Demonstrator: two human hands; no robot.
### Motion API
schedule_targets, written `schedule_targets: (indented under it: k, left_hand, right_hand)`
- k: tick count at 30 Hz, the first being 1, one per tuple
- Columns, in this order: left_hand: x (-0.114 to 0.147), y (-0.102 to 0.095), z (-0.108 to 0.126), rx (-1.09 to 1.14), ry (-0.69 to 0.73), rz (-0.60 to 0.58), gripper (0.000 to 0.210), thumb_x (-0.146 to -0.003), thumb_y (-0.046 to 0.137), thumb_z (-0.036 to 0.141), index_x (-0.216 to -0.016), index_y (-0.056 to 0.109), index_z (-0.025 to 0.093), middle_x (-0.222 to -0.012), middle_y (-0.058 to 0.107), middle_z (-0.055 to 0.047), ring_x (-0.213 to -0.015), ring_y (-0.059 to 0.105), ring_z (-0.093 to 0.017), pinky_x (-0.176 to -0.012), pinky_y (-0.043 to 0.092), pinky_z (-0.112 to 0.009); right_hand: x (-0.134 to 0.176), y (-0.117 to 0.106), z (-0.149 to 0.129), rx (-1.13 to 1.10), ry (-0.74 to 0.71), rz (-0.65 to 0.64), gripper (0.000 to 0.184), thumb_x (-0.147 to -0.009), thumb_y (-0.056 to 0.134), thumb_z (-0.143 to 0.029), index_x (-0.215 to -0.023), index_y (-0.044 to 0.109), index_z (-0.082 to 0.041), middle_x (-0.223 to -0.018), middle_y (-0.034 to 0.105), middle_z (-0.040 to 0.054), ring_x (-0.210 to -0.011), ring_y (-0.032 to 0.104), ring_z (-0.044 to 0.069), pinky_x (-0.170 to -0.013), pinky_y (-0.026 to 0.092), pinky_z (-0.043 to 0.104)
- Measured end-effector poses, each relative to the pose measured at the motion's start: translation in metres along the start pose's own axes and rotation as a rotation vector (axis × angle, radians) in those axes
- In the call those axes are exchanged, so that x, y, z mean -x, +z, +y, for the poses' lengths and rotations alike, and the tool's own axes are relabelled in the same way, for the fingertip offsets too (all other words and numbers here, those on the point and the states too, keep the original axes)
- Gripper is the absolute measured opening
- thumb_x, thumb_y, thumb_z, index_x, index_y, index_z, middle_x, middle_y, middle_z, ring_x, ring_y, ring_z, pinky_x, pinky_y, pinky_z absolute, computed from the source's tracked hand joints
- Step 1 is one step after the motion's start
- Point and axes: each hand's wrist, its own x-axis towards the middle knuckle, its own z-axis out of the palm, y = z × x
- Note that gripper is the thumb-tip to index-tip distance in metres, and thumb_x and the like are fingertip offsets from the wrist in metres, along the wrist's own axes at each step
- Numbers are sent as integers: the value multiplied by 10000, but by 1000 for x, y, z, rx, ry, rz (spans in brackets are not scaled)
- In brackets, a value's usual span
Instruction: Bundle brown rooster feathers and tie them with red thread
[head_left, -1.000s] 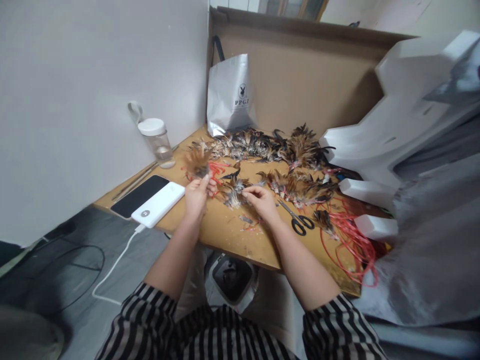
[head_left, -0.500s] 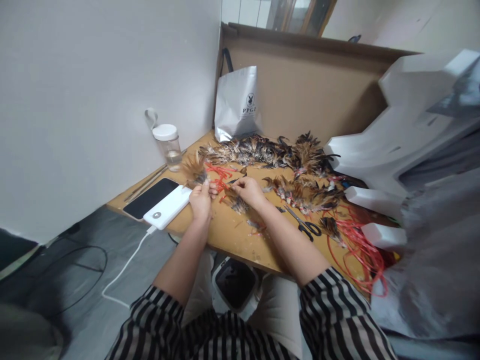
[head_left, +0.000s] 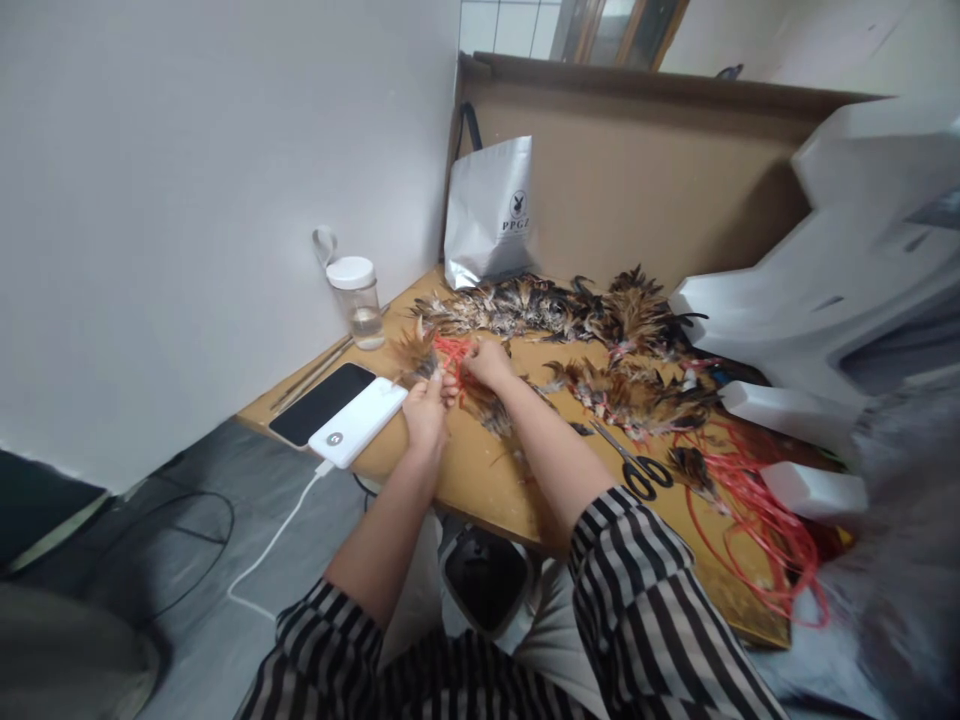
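Brown feather bunch [head_left: 414, 358]: above the worktop [head_left: 476, 482], beyond the white power bank [head_left: 358, 425]; its tips fan away from the fingers;
Left hand [head_left: 427, 408]: nearly closed, thumb and fingers pinching the bunch at its base;
Right hand [head_left: 487, 363]: fingers drawn in together at the red strands [head_left: 451, 349], just beside the left; its own back hides the fingertips, so I cannot tell whether a strand is gripped;
Loose feathers [head_left: 486, 412]: under the right wrist, partly covered by the forearm;
Scissors [head_left: 627, 455]: lying to the right of that forearm, handles toward the person;
Feather rows: the shorter [head_left: 637, 395] behind the scissors, the longer [head_left: 525, 305] along the back, single feathers hard to separate;
Red coil [head_left: 780, 540]: at the right end, strands tangled and blurred;
White foam [head_left: 817, 230]: cut off by the picture's right edge.
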Motion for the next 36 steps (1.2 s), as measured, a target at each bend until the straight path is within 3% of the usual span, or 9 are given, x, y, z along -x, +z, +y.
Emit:
schedule_targets:
  k: [4,9,15,21,25,29,36]
  left_hand:
    - [1,1,2,42,-35,16,271,-646,665,322,-782,588,100,-713,640,-47,-529,558,-55,-468,371,-154]
    - [-1,1,-1,72,-56,-23,218,-672,657,287,-781,588,111,-830,653,-86,-639,612,-88,-543,422,-170]
    - [-3,-2,-5,103,-80,-36,104,-728,618,227,-763,569,142,-897,651,-72,-838,629,-136,-727,462,-236]
    - [-1,-1,-1,152,-131,-93,102,-730,615,209,-797,595,135,-821,660,-66,-737,630,-102,-671,463,-202]
    - [6,2,0,116,-195,-335,148,-705,639,221,-809,619,117,-835,665,-77,-675,616,-86,-590,456,-171]
    - [19,14,0,3,-301,-551,194,-704,641,237,-851,639,109,-913,663,-104,-700,619,-96,-588,466,-174]
    - [30,53,2,-173,-315,-656,213,-652,680,254,-795,672,97,-805,676,-104,-671,618,-111,-607,481,-189]
  right_hand:
    - [-1,-9,-1,-160,-43,122,184,-648,523,-275,-609,625,-127,-562,578,9,-547,499,107,-549,373,215]
    - [8,-26,-14,-661,89,81,122,-655,558,-266,-634,575,-147,-454,516,-31,-411,472,88,-431,371,198]
    - [21,-46,-29,-1187,176,99,128,-668,615,-247,-731,532,-173,-687,627,1,-486,536,70,-405,390,161]
    - [52,-61,-23,-1277,186,-23,211,-580,701,-255,-697,548,-167,-595,597,-21,-435,465,49,-369,343,150]
    - [86,-65,-3,-1245,204,-93,238,-533,728,-264,-671,571,-152,-549,589,-13,-426,457,51,-362,328,153]
    - [109,-65,21,-1196,229,-19,250,-511,733,-260,-676,583,-148,-505,570,-20,-433,476,63,-392,350,167]
    - [115,-67,47,-1132,165,125,294,-534,715,-284,-763,568,-173,-589,595,-25,-462,493,76,-448,384,198]
